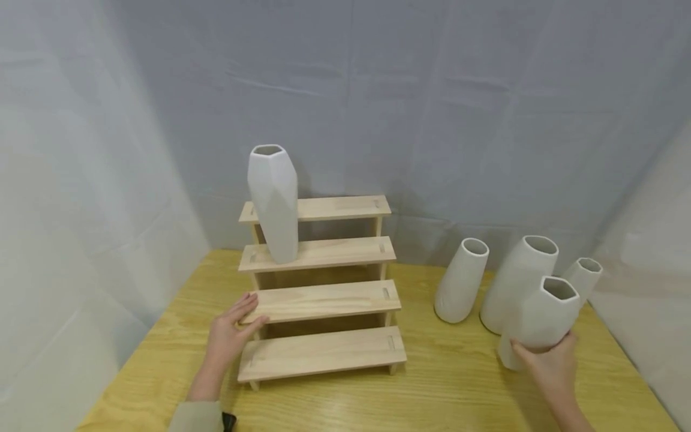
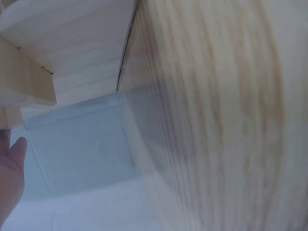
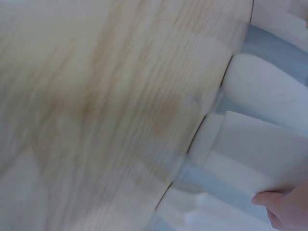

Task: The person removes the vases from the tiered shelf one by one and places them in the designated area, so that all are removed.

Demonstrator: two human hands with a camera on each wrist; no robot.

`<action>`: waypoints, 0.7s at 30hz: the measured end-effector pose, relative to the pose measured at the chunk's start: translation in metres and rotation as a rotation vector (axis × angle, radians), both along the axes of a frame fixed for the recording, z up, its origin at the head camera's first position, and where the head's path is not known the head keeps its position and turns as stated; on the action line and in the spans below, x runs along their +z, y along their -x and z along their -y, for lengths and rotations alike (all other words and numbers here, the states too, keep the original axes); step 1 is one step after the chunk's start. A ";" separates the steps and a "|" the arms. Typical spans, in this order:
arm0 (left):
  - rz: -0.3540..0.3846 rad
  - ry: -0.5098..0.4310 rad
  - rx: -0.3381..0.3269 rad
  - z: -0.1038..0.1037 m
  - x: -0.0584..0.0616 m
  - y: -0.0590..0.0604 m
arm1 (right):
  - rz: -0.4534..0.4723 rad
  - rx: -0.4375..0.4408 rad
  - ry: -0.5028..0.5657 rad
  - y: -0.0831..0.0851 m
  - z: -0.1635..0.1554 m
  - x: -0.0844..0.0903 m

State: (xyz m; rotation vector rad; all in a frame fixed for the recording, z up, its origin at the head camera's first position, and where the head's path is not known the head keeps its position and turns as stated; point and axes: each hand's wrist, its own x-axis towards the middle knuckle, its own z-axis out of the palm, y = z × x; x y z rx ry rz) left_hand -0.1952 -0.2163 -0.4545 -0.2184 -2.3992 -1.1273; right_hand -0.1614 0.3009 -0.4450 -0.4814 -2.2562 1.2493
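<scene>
My right hand grips a white faceted vase low on its body, thumb on the left side. Whether its base touches the table is hard to tell. In the right wrist view, the thumb lies against the vase. My left hand rests at the left end of the second-lowest step of a wooden tiered stand, fingers fairly straight. Another tall faceted white vase stands upright on the stand's second-highest step, at the left.
Right of the stand, a slim white vase and a wider white vase stand on the wooden table. A narrow-necked vase is partly hidden behind the held one. Grey cloth hangs behind.
</scene>
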 end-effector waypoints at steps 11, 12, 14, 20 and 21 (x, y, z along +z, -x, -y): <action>0.000 0.001 0.001 0.000 0.001 0.001 | -0.008 -0.081 0.009 0.003 -0.027 -0.008; -0.002 0.003 0.002 0.000 0.000 0.001 | 0.000 -0.088 0.008 0.004 -0.029 -0.008; -0.008 0.006 0.000 0.000 0.000 0.002 | 0.011 -0.096 0.016 0.004 -0.032 -0.008; -0.017 0.017 0.009 0.001 -0.001 0.002 | 0.031 -0.106 0.009 0.005 -0.039 -0.010; -0.018 0.018 0.010 0.001 -0.001 0.001 | 0.033 -0.106 0.006 0.005 -0.040 -0.010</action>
